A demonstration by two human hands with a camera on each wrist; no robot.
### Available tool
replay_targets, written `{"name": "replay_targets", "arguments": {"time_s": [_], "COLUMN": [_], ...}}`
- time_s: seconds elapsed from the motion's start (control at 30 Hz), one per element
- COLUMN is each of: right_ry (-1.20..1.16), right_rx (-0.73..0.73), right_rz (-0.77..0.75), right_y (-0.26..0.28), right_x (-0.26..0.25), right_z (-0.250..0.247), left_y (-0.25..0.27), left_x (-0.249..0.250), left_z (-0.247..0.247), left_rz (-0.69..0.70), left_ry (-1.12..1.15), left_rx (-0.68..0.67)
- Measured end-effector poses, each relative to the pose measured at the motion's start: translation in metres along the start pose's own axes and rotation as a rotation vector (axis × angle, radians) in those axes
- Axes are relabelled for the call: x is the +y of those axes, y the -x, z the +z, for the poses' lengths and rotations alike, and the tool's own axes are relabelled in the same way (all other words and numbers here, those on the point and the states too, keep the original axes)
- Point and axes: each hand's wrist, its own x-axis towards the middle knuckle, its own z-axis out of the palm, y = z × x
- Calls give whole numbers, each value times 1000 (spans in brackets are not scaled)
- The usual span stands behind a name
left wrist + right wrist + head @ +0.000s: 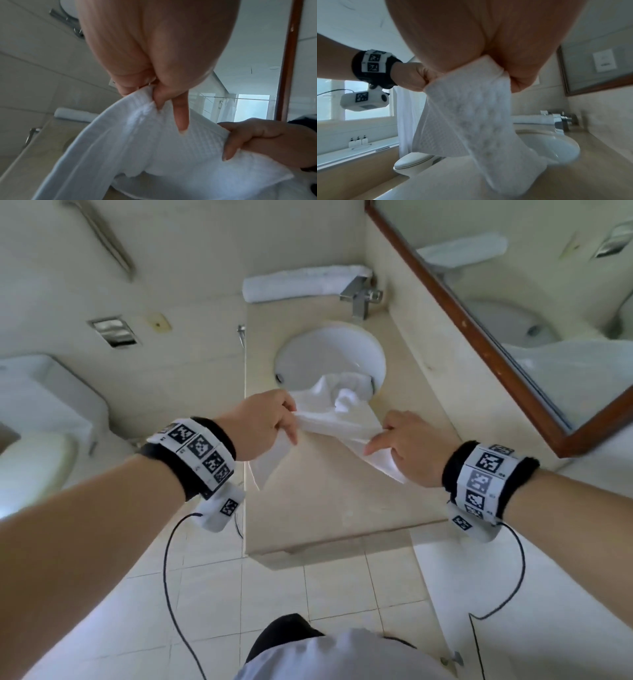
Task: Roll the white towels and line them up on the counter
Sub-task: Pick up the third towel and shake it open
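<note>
A white towel (337, 419) hangs stretched between my two hands above the beige counter (318, 501); its far end trails crumpled into the sink. My left hand (270, 422) pinches one edge of it, my right hand (404, 446) pinches the other edge. In the left wrist view the towel (137, 142) sags below my left hand (154, 97), with my right hand (248, 136) gripping its far corner. In the right wrist view the towel (464, 121) drapes down from my right hand (503, 73). A rolled white towel (301, 284) lies at the counter's far end.
A round white sink (330, 354) is set in the counter, with a chrome tap (359, 296) behind it. A wood-framed mirror (534, 313) runs along the right wall. A toilet (41, 440) stands to the left over the tiled floor (308, 587).
</note>
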Motion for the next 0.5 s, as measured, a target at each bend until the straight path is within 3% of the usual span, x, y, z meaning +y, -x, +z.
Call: {"name": "replay_targets", "arguments": {"time_s": [0.13, 0.23, 0.37, 0.5], "right_ry": [-55, -72, -16, 56], "right_rx": [79, 144, 214, 312], "right_rz": [-2, -19, -78, -32], "right_y": [-19, -31, -46, -67], "right_x": [-22, -40, -53, -55], "right_z": [-38, -70, -108, -153], "left_y": [-1, 0, -7, -15], "left_x": [0, 1, -8, -34], "left_z": [-27, -41, -69, -114], "left_rz": [-24, -50, -76, -19], "left_ry": [-169, -283, -215, -206], "left_rx": [-6, 68, 200, 207]}}
